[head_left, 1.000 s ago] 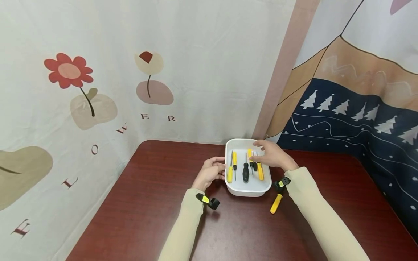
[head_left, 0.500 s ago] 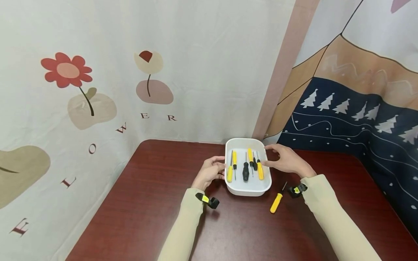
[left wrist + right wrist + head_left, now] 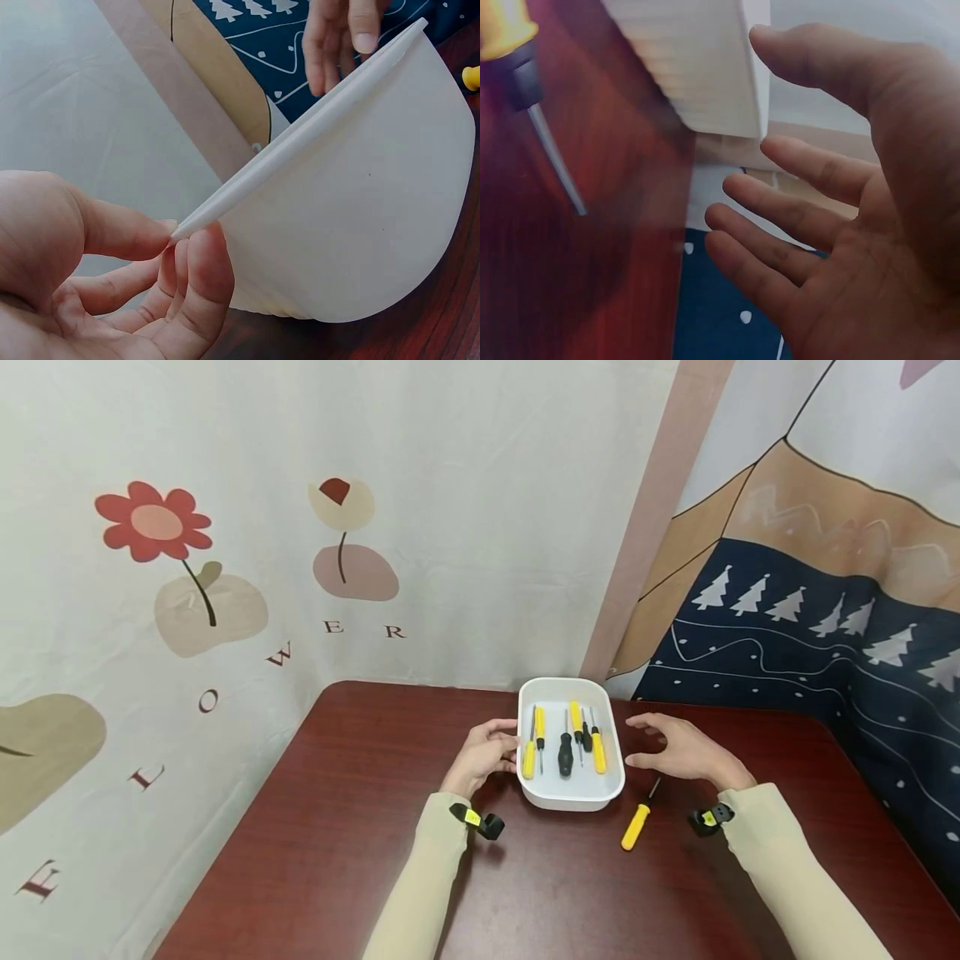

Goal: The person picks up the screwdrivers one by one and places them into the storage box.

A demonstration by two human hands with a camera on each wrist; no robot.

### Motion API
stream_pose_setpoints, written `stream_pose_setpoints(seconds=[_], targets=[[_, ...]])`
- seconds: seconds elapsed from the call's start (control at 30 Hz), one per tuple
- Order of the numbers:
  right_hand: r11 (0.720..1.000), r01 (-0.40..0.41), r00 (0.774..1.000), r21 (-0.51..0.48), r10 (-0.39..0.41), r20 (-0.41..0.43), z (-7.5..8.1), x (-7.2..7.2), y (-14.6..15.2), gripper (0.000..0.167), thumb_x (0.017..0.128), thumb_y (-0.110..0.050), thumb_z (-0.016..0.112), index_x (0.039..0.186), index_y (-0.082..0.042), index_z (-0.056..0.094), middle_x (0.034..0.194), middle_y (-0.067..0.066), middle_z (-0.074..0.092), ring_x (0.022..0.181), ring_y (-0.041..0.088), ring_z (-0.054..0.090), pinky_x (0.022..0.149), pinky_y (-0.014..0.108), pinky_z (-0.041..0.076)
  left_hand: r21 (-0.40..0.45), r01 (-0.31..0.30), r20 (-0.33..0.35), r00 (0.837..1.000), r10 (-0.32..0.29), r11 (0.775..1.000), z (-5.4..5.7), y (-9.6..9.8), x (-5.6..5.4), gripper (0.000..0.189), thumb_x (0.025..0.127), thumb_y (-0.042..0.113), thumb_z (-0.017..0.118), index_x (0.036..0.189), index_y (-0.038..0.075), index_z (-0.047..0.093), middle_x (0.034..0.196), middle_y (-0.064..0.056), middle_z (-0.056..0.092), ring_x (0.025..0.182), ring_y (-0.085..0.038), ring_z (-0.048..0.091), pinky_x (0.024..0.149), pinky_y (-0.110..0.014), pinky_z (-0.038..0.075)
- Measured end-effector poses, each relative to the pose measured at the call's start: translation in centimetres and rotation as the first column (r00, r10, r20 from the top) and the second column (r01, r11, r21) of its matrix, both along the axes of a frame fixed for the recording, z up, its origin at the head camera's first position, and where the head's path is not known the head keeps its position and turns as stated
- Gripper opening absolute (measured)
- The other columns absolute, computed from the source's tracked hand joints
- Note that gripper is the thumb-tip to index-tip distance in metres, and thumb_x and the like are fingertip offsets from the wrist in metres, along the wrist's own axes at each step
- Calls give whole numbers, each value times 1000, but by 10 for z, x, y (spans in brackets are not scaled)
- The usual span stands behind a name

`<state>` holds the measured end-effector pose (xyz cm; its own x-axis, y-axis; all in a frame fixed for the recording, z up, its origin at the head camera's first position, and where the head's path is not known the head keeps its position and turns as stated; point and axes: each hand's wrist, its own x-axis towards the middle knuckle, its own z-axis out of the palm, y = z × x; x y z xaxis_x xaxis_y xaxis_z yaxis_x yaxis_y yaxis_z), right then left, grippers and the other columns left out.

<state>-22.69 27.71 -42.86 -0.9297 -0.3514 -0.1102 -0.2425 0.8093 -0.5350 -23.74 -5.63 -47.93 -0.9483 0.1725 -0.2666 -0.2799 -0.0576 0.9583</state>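
A white plastic tub [image 3: 570,804] stands at the far side of the table in the head view. In it lie several screwdrivers, among them a black-handled one [image 3: 566,757] in the middle and a yellow-handled one [image 3: 597,753] by the right wall. My left hand [image 3: 478,760] pinches the left rim between thumb and fingers; the left wrist view shows this grip on the tub [image 3: 352,187] closely. My right hand [image 3: 684,752] hovers right of the tub, fingers spread and holding nothing. Below it, a yellow screwdriver [image 3: 635,827] lies on the table, shaft pointing away.
The dark red wooden table [image 3: 360,827] reaches back to a pale curtain [image 3: 480,527] with printed flowers. At the right hangs a dark blue cloth [image 3: 780,643] with white trees.
My right hand has drawn back from over the tub to its right side, baring the screwdriver on the table. My left hand keeps its hold on the rim.
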Motion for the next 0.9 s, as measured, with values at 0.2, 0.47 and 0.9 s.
stream_pose_setpoints(seconds=[0.2,0.47,0.9], targets=[[998,-60,998,3,60,23,-7,7,5,70,86,-34,82,144,-6,54,145,23,56,128,43,56,104,61,52,-4,2,-2,1000,-2,1000,0,0,1,45,97,-1,60,141,1,54,97,-9,64,67,-14,58,57,-23,56],[989,-145,987,5,144,65,-12,15,6,58,82,-25,85,134,-13,64,140,16,61,121,35,56,106,62,50,-2,-1,0,1000,1,1000,0,0,1,45,96,-1,60,141,1,54,98,-11,64,68,-14,59,57,-23,56],[967,-251,958,-40,254,134,-14,27,8,52,77,-9,85,124,-25,69,130,2,64,110,28,56,97,50,55,-10,1,-8,1000,-2,1000,4,0,3,45,97,-1,60,141,1,54,103,-16,66,68,-14,59,58,-23,57]])
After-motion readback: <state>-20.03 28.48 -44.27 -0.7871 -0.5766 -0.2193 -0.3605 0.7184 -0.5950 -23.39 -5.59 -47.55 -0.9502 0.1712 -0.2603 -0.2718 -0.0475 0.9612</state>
